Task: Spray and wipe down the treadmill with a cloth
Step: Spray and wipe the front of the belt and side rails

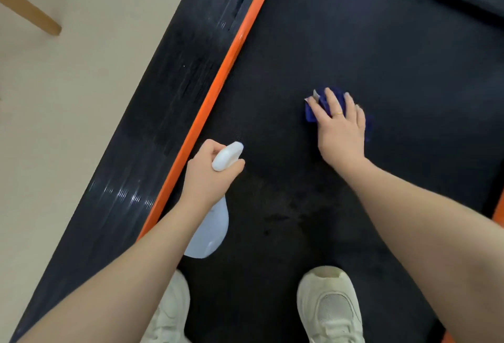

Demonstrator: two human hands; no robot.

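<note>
Hands [339,127] on cloth [311,113] (bottle [211,229] unlabelled)

The cloth [313,113] lies on the treadmill belt [354,29], right of the spray bottle [212,228].

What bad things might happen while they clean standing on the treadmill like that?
The belt looks damp near the shoes, so a slip seems possible. The left hand aims the spray bottle forward, so spray might hit the right hand pressing the blue cloth.
</note>
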